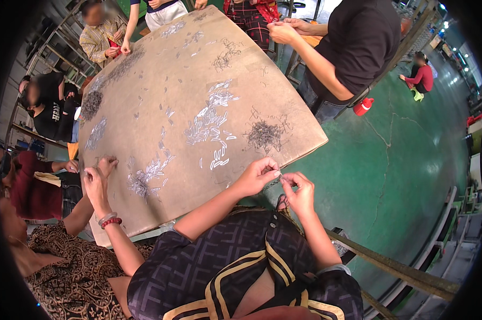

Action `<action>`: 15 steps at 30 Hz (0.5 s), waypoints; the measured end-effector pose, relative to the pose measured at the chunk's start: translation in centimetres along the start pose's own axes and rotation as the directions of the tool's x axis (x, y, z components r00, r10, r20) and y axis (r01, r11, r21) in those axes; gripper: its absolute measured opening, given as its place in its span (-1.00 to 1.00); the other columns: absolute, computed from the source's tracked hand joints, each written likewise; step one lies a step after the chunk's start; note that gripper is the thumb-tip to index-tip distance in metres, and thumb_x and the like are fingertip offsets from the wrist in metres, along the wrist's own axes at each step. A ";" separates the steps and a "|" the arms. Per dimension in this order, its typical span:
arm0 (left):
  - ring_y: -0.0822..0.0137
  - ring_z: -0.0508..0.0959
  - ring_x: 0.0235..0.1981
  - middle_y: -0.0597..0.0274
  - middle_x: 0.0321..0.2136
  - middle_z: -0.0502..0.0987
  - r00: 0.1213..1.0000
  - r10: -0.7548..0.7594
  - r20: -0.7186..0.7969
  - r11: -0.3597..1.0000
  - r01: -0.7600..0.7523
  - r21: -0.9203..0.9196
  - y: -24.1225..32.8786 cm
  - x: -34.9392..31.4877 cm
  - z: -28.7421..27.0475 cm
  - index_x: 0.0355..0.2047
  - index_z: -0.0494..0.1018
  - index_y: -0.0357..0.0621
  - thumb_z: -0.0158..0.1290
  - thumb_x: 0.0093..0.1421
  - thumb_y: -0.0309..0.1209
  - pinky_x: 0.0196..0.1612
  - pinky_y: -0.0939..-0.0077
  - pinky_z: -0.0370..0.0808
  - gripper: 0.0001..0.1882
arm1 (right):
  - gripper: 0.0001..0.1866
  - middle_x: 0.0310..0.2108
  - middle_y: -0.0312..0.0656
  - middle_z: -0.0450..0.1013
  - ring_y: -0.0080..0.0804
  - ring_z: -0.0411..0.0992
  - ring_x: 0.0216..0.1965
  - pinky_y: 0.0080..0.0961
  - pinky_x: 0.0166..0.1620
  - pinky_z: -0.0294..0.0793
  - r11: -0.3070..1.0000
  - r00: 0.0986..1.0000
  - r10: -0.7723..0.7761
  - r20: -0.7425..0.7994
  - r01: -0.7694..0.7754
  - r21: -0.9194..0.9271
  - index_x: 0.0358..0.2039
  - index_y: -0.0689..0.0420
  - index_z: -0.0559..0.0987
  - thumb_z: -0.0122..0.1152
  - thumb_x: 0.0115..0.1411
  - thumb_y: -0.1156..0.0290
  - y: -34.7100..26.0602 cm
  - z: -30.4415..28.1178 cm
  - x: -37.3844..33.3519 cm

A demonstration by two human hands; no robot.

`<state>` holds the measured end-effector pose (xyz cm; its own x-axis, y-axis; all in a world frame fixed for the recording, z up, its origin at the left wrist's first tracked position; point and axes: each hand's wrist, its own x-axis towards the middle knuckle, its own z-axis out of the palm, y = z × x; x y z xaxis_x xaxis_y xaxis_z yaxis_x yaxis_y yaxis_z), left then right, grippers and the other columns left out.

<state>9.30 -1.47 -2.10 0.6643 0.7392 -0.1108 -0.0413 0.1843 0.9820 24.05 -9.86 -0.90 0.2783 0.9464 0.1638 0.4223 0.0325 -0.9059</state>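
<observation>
- Clearly, from where I stand, the fiddly part is fingertip work, so I'd keep the left hand (256, 177) as the steady one and let the right hand (302, 191) make the small adjustments.
- Both hands have thumb and forefinger closed in a pinch, the tips all but meeting on a small, pale, shiny piece (280, 174).
- A light grip looks wiser than a hard squeeze; something this slight could spring away or bend.
- The pinch sits at the near right edge of the wide, brown, board-like tabletop (177, 200); shifting toward ten o'clock would likely let a slip land on the board rather than the green floor (396, 165).
- As for looks, the piece shows as a mere glint between the tips; fingers hide its shape, and I can't tell its material.
- From the hands, a tangled heap of thin dark wiry bits (265, 135) lies between eleven and twelve o'clock, and a loose spread of narrow, whitish, shiny strips (209, 125) toward ten.
</observation>
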 end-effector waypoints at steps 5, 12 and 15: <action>0.67 0.32 -0.49 0.49 -0.51 0.40 0.999 -0.003 -0.039 0.996 0.007 0.094 -0.3 -0.7 -0.4 -0.36 0.40 -0.19 0.06 0.17 -0.46 -0.42 0.71 0.30 -0.92 | -0.90 -0.55 -0.14 0.43 -0.41 0.42 -0.57 -0.54 -0.44 0.41 0.999 1.000 -0.026 0.007 0.026 -0.018 -0.43 0.28 0.55 0.22 -0.03 0.63 0.0 0.4 -0.4; 0.52 0.46 -0.33 0.28 -0.39 0.48 0.981 0.172 -0.088 0.966 -0.151 0.210 -0.4 -1.9 0.1 -0.31 0.34 -0.22 -0.02 0.22 -0.50 -0.23 0.58 0.40 -0.93 | -0.93 -0.58 -0.16 0.42 -0.43 0.41 -0.58 -0.55 -0.47 0.39 0.993 0.990 -0.118 0.077 0.119 -0.013 -0.47 0.28 0.54 0.22 -0.03 0.63 -0.3 0.9 -0.1; 0.41 0.49 -0.27 0.15 -0.32 0.49 0.960 0.278 -0.041 0.925 -0.256 0.279 0.4 -3.5 0.1 -0.30 0.29 -0.23 -0.08 0.23 -0.57 -0.17 0.50 0.42 -0.96 | -0.97 -0.60 -0.20 0.41 -0.49 0.39 -0.60 -0.58 -0.49 0.38 0.968 0.975 -0.219 0.043 0.211 0.139 -0.52 0.28 0.54 0.22 -0.02 0.63 1.3 0.7 0.2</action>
<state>7.04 -4.05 -1.28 0.5952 0.7873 0.1607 -0.0004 -0.1997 0.9799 24.10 -9.43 -2.34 0.1421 0.9293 0.3409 0.3476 0.2756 -0.8962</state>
